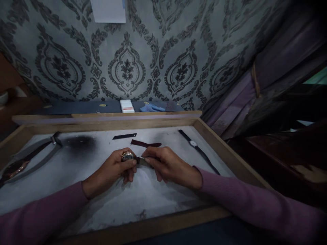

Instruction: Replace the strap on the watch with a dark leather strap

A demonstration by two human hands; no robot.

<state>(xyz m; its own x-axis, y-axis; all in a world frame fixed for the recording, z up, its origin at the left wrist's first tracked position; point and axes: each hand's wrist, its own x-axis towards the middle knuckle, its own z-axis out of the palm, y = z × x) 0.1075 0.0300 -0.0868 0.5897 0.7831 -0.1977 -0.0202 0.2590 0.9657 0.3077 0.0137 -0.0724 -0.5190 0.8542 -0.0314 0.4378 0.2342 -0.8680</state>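
A wristwatch [128, 156] held over a wooden-framed tray [109, 125]
The left hand [116, 166] grips its case; the right hand [170, 165] pinches a slim metal tool [141, 157] beside it.

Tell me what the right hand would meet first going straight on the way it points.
The right hand points at the left hand and the round, silver-coloured metal watch in it; the left thumb would likely come first, though depth is unclear.

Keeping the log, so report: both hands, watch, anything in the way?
Left hand gripping watch. Right hand pinching slim metallic piece beside it. Brown strap beyond hands, not between.
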